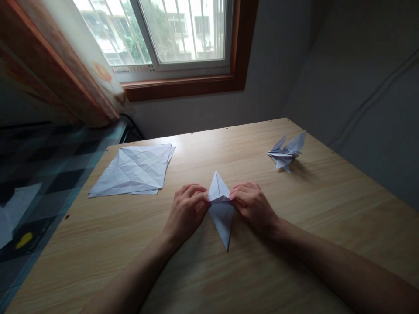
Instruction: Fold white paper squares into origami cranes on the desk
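Observation:
A half-folded white paper piece (221, 205), kite-shaped with a point toward me and a point away, lies flat on the wooden table (203, 270). My left hand (186, 209) pinches its left side at the middle fold, fingers curled. My right hand (253, 205) pinches the right side at the same fold, fingers closed on the paper. Both hands rest on the table top.
A finished folded paper crane (287, 152) stands at the back right of the table. A small stack of creased white sheets (135, 169) lies at the back left. A window and curtain are behind; a checked bed cover lies left of the table edge.

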`<state>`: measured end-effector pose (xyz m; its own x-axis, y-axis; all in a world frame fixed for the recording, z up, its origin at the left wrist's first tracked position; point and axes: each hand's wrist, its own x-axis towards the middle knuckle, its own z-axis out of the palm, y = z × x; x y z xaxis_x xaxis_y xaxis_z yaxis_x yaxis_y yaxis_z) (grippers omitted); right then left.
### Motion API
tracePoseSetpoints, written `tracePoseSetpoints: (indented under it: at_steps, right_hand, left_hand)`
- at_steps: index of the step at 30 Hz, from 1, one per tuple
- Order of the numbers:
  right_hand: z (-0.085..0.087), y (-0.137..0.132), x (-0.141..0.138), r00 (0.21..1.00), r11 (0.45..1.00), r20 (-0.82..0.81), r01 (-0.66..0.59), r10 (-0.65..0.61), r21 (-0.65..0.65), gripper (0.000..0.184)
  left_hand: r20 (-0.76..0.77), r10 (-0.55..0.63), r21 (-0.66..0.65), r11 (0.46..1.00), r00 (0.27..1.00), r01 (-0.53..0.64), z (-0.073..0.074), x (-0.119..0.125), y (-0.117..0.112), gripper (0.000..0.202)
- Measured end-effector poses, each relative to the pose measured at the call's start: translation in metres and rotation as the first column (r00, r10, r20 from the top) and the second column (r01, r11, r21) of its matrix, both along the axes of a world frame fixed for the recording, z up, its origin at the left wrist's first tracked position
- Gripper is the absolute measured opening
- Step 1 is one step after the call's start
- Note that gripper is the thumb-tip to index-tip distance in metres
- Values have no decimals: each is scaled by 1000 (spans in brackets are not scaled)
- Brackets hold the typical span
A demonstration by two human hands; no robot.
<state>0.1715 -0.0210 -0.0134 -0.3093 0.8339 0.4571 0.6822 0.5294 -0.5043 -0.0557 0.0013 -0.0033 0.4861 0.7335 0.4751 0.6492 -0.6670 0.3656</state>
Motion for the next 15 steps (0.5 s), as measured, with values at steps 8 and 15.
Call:
tracePoseSetpoints:
  at_steps: [8, 15]
  right_hand:
    - [1, -5, 4, 966, 989, 226, -142, 128, 44, 21]
    - [9, -12, -1, 963, 995, 255, -100, 92, 16, 16]
  left_hand:
    - [-19, 4, -1, 1000, 1000, -4, 1, 0, -3, 24]
    - [-114, -2, 75, 997, 993, 11, 8, 5, -10, 6]
